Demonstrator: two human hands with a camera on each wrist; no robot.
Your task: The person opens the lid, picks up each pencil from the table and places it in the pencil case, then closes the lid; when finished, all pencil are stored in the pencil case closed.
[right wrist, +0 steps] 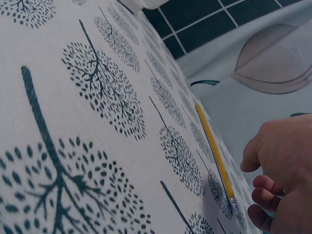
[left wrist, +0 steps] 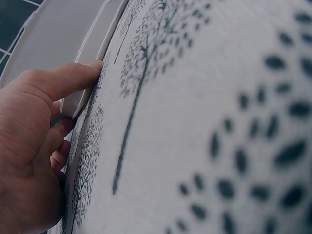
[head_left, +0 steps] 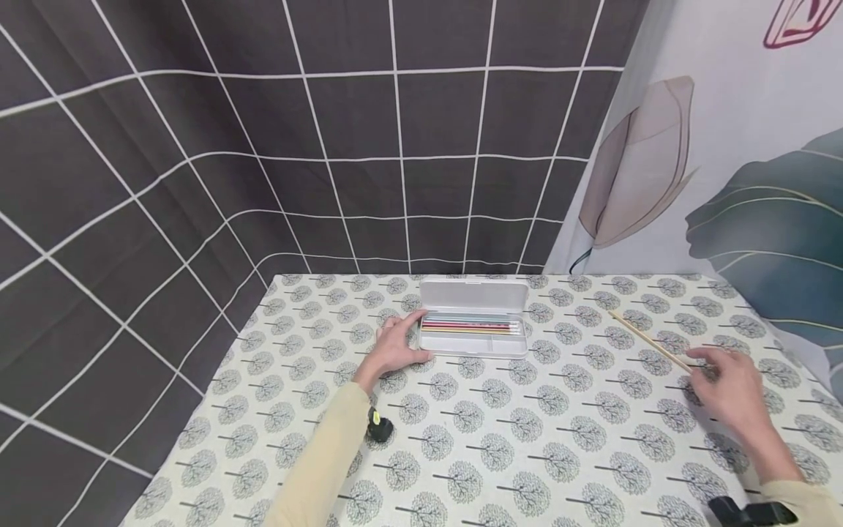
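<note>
A white pencil case stands with its lid raised. Several coloured pencils lie side by side in it, blue, red and yellow among them. My left hand grips the case's left end, thumb at the front corner and index finger near the hinge. In the left wrist view, the thumb of this hand presses along the case's edge. Off to the right lies a single yellow pencil. Around its near end hovers my right hand, fingers loosely bent; the right wrist view shows a gap between them and the pencil.
A tree-print cloth covers the table. Behind it hangs a dark curtain with white grid lines, and a pale leaf-patterned curtain hangs at the right. A short dark cord shows at the table's back edge.
</note>
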